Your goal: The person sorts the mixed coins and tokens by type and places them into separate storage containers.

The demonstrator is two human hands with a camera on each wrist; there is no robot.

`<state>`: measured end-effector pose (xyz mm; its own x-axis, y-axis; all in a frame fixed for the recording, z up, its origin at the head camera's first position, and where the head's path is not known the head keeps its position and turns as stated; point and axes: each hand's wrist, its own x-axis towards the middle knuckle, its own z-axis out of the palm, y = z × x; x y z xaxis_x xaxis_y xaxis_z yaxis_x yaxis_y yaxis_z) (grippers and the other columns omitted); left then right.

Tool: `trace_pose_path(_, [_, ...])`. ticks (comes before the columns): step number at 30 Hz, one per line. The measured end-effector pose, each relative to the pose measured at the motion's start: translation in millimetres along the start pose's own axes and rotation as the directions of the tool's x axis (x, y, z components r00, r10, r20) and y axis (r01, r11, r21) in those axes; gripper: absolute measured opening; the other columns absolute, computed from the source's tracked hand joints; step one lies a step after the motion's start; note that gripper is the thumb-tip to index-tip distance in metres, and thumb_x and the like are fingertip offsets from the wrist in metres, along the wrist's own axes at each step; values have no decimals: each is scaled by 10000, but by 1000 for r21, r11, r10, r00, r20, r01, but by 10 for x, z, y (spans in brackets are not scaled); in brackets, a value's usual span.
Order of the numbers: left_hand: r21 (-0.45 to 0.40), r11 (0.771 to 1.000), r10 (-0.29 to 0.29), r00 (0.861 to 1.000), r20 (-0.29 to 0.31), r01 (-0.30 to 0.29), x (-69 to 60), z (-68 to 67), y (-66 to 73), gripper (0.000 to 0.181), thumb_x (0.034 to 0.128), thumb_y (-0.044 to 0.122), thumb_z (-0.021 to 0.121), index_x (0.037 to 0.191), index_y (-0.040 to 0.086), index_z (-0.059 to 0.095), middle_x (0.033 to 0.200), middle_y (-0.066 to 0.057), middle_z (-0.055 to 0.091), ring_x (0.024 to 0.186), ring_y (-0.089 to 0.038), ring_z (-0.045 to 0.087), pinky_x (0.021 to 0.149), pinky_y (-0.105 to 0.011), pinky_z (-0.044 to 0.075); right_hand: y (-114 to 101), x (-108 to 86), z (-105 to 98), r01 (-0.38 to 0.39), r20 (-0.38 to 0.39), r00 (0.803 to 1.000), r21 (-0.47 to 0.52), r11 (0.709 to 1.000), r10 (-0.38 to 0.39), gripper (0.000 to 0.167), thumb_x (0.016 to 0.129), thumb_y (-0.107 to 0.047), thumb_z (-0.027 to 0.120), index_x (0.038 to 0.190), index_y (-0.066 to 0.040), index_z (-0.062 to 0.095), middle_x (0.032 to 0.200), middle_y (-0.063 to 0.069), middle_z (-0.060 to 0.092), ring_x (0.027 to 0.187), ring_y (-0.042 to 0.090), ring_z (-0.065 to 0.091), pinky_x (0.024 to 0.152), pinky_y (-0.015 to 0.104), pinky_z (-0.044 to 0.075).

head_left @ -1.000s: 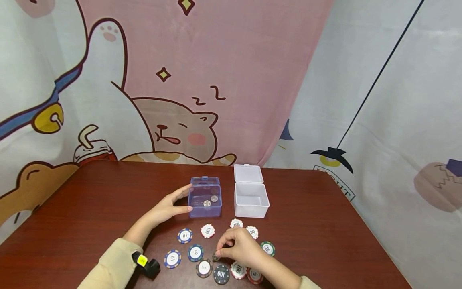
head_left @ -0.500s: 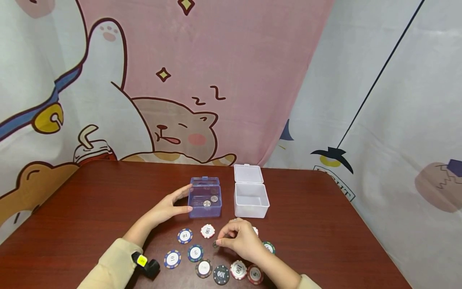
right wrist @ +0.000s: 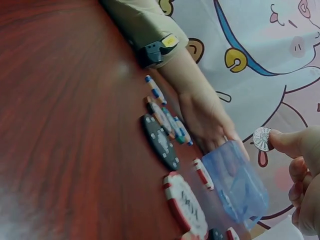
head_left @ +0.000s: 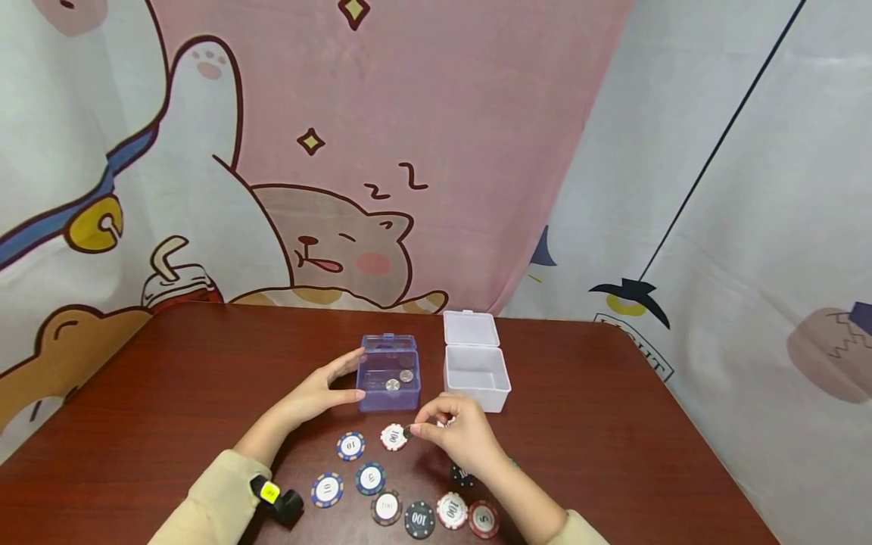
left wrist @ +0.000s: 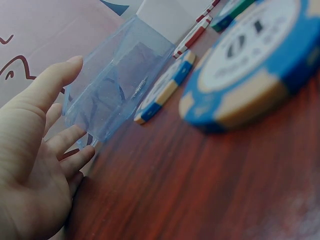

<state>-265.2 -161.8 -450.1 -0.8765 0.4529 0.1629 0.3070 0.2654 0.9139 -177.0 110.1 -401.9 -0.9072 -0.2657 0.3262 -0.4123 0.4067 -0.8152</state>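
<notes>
Two silver coins [head_left: 393, 384] lie inside the clear blue box [head_left: 388, 401], whose lid stands up at the back. At the box's left side rests my left hand [head_left: 315, 392], thumb near the front corner and fingers behind, loosely spread; the left wrist view shows the hand [left wrist: 42, 165] beside the blue box [left wrist: 117, 85]. Between thumb and forefinger my right hand [head_left: 459, 433] pinches a small coin [head_left: 407, 431], above the table in front of the boxes. That coin [right wrist: 262, 139] appears silver and ridged in the right wrist view, held by the right hand [right wrist: 302, 165].
A white box [head_left: 477, 397] with its lid up stands right of the blue one. Several poker chips, among them a blue one [head_left: 350, 446], a black one [head_left: 419, 520] and a red one [head_left: 483, 519], lie spread on the brown table [head_left: 613, 454] nearer me. A patterned cloth hangs behind.
My right hand has lifted the coin off the table and moved it away from me, toward the boxes. A black chip that it covered now shows. My left hand has stayed at the blue box.
</notes>
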Motion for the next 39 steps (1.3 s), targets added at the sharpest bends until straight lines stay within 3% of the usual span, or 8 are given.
trace_pose_path(11, [-6, 1000, -4, 1000, 1, 4, -5, 10, 38, 766, 850, 167, 722, 1490, 62, 313, 1450, -197, 400, 1328, -365, 351, 1054, -613, 170, -81, 210, 26, 41, -84, 996, -12, 999, -42, 130, 724, -88, 827, 688, -151, 719, 583, -93, 374, 618, 91, 387, 556, 247, 319])
trace_pose_path(25, [-9, 1000, -9, 1000, 4, 9, 2, -6, 28, 775, 846, 178, 725, 1493, 70, 310, 1451, -197, 396, 1330, -367, 345, 1055, -613, 171, -77, 485, 106, -5, -168, 986, 40, 999, 12, 94, 747, -96, 814, 721, -116, 726, 614, -53, 407, 663, 120, 413, 596, 255, 337])
trace_pose_path(33, [-21, 1000, -6, 1000, 8, 6, -1, -3, 10, 765, 853, 154, 715, 1491, 57, 305, 1451, -197, 396, 1330, -367, 344, 1057, -609, 168, -25, 641, 173, 28, -198, 980, 99, 995, -8, 90, 752, -81, 807, 724, -71, 721, 600, -55, 383, 581, 87, 369, 488, 211, 292])
trace_pose_path(39, [-20, 1000, 0, 1000, 10, 0, -9, -5, -1, 760, 852, 151, 716, 1489, 58, 313, 1446, -206, 400, 1327, -369, 348, 1054, -614, 169, -41, 758, 215, 22, -211, 977, 118, 993, 4, 85, 754, -89, 808, 740, -65, 727, 598, -52, 396, 576, 79, 374, 492, 203, 304])
